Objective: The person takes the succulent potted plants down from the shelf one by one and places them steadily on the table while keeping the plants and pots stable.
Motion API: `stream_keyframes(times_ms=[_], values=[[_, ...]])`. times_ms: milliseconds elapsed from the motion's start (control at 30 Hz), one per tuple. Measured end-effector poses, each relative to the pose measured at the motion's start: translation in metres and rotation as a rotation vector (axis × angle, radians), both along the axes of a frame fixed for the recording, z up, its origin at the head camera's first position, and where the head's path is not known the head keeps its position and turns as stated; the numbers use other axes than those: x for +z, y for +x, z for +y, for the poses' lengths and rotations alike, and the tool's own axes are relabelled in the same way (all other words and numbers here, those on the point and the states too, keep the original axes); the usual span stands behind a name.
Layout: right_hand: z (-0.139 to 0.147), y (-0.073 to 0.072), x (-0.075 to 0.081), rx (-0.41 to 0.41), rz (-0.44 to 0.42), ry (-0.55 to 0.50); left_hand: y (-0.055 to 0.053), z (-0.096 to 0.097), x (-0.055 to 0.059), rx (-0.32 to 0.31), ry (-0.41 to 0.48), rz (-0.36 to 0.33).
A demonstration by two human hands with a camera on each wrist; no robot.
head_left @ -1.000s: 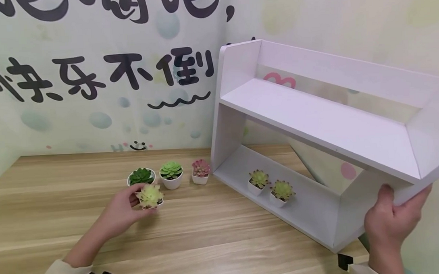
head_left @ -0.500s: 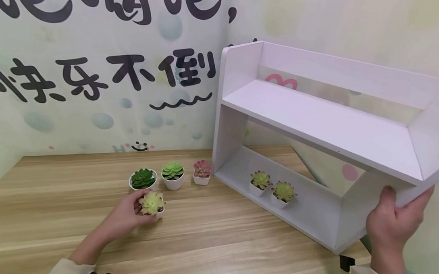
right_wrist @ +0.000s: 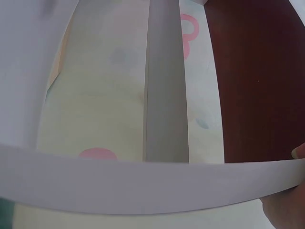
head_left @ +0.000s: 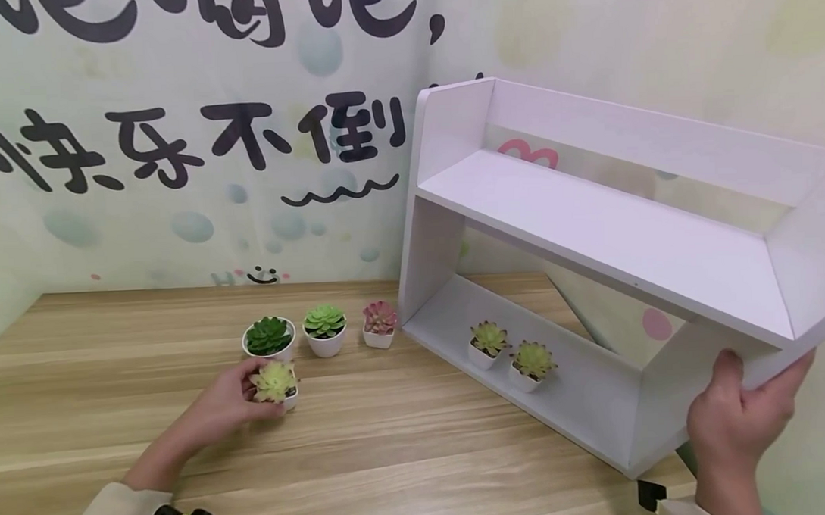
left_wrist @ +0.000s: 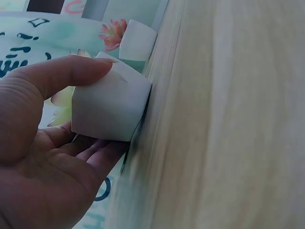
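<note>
My left hand (head_left: 220, 404) holds a pale yellow-green potted succulent (head_left: 277, 382) in a small white square pot, thumb on one side and fingers on the other. In the left wrist view the pot's base (left_wrist: 112, 105) is down at the wooden tabletop; whether it fully rests there I cannot tell. My right hand (head_left: 735, 417) grips the near right side panel of a white two-tier shelf (head_left: 609, 224), which stands at an angle. Only part of that hand (right_wrist: 285, 207) shows at the edge of the right wrist view. Two similar succulents (head_left: 488, 343) stand on the shelf's lower board.
Behind the left hand stand a dark green succulent (head_left: 268, 337), a light green one (head_left: 324, 329) and a pink one (head_left: 379, 324), all in white pots. A lettered wall covering (head_left: 179, 220) rises behind the wooden table (head_left: 365, 456).
The left hand has brought the yellow-green succulent nearer to me, then slightly left, uncovering more of the dark green plant's pot. The right hand keeps its grip on the shelf.
</note>
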State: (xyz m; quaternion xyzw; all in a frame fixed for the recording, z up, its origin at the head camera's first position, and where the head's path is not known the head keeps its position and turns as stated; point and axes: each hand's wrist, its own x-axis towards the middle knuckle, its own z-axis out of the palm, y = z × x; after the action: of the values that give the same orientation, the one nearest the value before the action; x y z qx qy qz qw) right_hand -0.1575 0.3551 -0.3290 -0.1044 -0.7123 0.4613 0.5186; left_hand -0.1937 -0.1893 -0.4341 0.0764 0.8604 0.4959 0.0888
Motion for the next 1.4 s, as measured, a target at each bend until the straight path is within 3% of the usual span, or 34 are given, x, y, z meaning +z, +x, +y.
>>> stream_keyframes(times_ms=[467,867,1067,1167,1267,1400], values=[[0.004,0.000,0.000,0.021,0.057,0.004,-0.003,-0.009,0.000,-0.047,-0.040,-0.007],[0.009,-0.001,-0.001,0.021,0.061,-0.011,-0.007,-0.012,0.005,-0.131,-0.116,0.063],[0.008,-0.003,-0.003,0.002,0.044,-0.040,-0.005,-0.017,0.006,-0.182,-0.053,0.037],[0.007,-0.005,-0.005,0.009,0.048,-0.034,-0.003,-0.023,0.009,-0.208,-0.013,-0.004],[0.007,-0.006,-0.006,0.011,0.046,-0.027,0.000,-0.031,0.015,-0.218,-0.028,-0.024],[0.006,-0.006,-0.006,0.003,0.038,-0.022,0.004,-0.041,0.024,-0.217,-0.090,0.023]])
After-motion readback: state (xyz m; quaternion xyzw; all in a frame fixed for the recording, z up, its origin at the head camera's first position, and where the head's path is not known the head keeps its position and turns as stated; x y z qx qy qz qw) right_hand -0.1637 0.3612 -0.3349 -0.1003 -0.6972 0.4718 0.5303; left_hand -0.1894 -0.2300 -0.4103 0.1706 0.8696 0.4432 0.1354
